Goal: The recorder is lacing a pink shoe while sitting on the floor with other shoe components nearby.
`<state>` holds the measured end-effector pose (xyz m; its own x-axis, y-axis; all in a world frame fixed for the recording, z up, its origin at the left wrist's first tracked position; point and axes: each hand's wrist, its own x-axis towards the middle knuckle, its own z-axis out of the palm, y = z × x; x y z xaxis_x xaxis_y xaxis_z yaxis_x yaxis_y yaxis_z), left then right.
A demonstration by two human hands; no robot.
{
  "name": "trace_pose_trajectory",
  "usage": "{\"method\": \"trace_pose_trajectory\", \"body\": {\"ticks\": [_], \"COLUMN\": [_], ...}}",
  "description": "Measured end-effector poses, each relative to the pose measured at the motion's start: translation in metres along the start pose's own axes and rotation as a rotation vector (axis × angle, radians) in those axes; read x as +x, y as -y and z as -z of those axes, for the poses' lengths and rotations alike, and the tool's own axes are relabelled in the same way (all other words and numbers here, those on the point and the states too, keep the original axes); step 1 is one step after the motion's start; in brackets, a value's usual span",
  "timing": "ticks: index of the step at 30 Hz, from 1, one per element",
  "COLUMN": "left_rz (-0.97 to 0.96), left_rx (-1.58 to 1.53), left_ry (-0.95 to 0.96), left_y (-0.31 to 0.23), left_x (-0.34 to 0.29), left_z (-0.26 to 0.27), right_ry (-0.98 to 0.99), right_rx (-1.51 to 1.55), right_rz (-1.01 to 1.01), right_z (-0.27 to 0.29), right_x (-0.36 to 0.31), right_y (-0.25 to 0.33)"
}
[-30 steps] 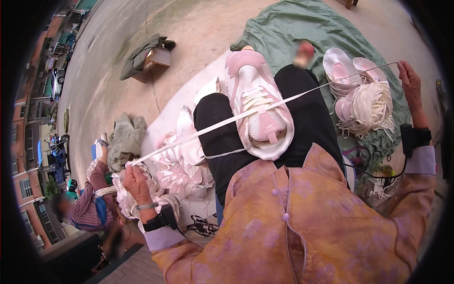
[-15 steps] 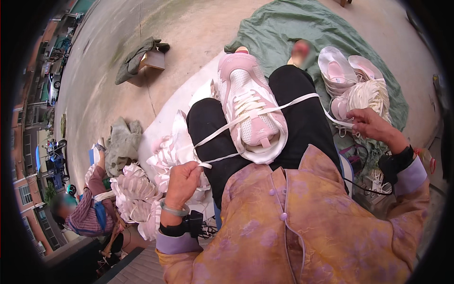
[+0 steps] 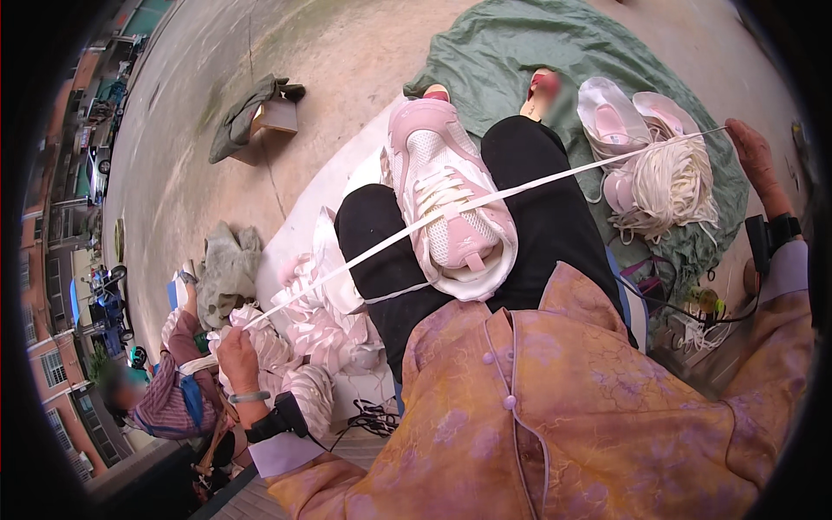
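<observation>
A pink and white sneaker (image 3: 451,195) rests across my lap, toe pointing away from me. Its white shoelace (image 3: 355,262) runs in a long taut line over the tongue, stretched out to both sides. My left hand (image 3: 237,357), closed with a bangle at the wrist, pinches the lace's left end over the pile of shoe parts. Far to the right, my right hand (image 3: 752,154) grips the other end, beyond the green cloth. The lower part of the laced rows sits crossed on the sneaker's upper.
Pink and white shoe uppers (image 3: 316,303) lie heaped at my left. On the green cloth (image 3: 511,52) are more uppers (image 3: 611,121) and a bundle of white laces (image 3: 672,186). A box with a dark garment (image 3: 276,117) stands farther off. Another person (image 3: 178,394) sits at the far left.
Both hands have moved apart, the left outward and down, the right outward and up. The slack lace has drawn into a straight line across the sneaker.
</observation>
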<state>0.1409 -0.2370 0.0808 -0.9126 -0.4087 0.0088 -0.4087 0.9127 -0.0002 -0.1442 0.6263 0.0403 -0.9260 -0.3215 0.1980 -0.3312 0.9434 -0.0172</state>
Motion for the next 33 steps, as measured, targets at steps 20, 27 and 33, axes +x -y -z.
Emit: {"method": "trace_pose_trajectory", "body": {"ticks": [20,27,33], "left_rz": [-0.102,-0.722,-0.939], "left_rx": [-0.944,-0.920,-0.733], "left_ry": [-0.552,-0.596,-0.741], "left_y": [-0.174,-0.327,-0.386], "left_x": [0.113,0.120,0.109], "left_z": [0.155,0.221,0.218], "right_ry": [-0.755,-1.068,-1.114], "right_rx": [0.080,0.165,0.195], "right_rz": [0.022,0.604,0.768], "right_z": [0.156,0.275,0.302], "right_x": [0.182,0.225,0.225], "right_y": [0.101,0.268,0.324]}}
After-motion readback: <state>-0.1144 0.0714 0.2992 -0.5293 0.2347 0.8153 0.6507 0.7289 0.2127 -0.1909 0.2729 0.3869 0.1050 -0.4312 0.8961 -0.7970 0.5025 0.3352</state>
